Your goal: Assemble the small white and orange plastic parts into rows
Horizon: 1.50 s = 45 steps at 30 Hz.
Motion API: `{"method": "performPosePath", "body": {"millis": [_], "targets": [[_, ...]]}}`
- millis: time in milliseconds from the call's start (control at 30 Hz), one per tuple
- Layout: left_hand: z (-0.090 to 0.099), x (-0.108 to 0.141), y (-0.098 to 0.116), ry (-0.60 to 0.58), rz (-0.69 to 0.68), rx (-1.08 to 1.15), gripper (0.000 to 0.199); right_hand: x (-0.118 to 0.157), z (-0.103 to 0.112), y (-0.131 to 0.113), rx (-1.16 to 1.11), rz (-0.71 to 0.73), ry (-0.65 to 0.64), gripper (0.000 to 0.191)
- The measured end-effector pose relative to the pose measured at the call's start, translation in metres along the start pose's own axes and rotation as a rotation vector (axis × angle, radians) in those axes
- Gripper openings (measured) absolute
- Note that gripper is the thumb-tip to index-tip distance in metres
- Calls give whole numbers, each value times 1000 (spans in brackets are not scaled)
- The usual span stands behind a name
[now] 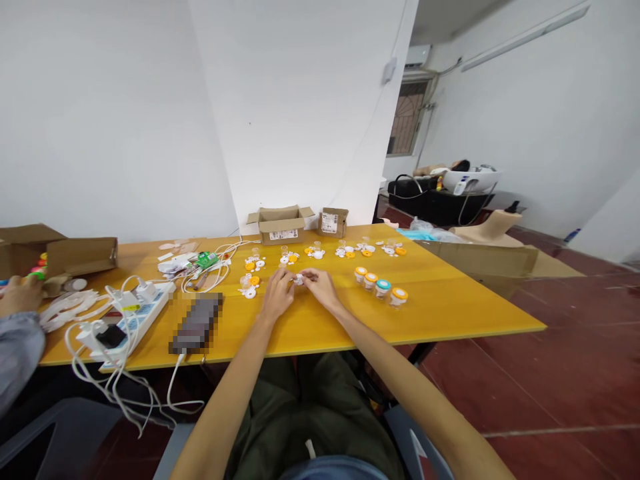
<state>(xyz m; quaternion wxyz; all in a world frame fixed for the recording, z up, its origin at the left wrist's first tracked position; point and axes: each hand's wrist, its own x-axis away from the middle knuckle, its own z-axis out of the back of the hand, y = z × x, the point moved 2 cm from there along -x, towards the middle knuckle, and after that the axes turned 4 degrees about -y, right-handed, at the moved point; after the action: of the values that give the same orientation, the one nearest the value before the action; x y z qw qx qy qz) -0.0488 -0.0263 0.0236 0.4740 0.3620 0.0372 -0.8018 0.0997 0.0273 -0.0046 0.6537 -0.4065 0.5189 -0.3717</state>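
Over the middle of the yellow table, my left hand and my right hand meet with fingers closed on a small white plastic part. Its exact kind is too small to make out. Just beyond my hands lie small groups of white discs, orange rings and clear cups, among them an orange ring and a white disc. To the right of my right hand stands a slanting row of several clear jars with orange lids, one with a teal lid.
Two cardboard boxes stand against the wall. A white power strip with tangled cables and a dark phone-like device, blurred out, lie to the left. A co-worker's hand reaches by another cardboard box at far left.
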Motion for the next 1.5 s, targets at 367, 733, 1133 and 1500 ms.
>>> {"method": "performPosePath", "body": {"millis": [367,733,1133,1500], "targets": [[0,-1,1,-71,166,-81,11,8,-4,-13,6,62,-42,13],[0,-1,4,-101,148,-91,10,9,-4,-15,63,66,-83,10],[2,-1,8,-115,167,-96,14,12,-9,-15,104,102,-73,12],[1,-3,2,-114,193,65,14,10,-7,-16,107,72,-58,16]]}}
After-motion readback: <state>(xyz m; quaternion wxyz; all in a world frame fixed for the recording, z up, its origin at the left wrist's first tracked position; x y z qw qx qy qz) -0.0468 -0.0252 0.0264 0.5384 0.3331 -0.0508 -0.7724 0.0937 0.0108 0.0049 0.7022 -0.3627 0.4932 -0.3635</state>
